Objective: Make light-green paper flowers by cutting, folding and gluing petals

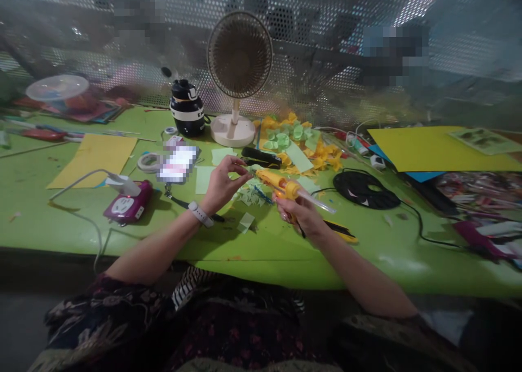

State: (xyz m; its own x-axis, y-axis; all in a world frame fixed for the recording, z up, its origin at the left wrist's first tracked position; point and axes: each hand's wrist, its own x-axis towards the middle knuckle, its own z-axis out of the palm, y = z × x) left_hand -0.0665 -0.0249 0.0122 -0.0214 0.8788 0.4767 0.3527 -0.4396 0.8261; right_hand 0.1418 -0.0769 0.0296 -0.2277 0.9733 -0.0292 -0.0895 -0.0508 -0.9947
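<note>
My right hand (299, 211) is wrapped round a yellow hot glue gun (275, 181), with a clear glue stick (320, 202) jutting from its back end. The gun's nozzle points left at my left hand (226, 179), whose thumb and fingertips are pinched close together near the tip. Whatever sits between those fingers is too small to make out. Under both hands lie pale green paper scraps (248, 195). A black stapler (261, 157) rests just beyond them. By my right wrist, a yellow and black cutter (340, 230) lies on the green tabletop (253, 247).
A desk fan (240, 56) and black bottle (187, 108) stand at the back. Orange and green paper flowers (289, 135) are heaped behind the stapler. To the left are a phone (178, 163), tape roll (149, 162) and purple power adapter (128, 203). A cable crosses beside a black mask-shaped pad (365, 189).
</note>
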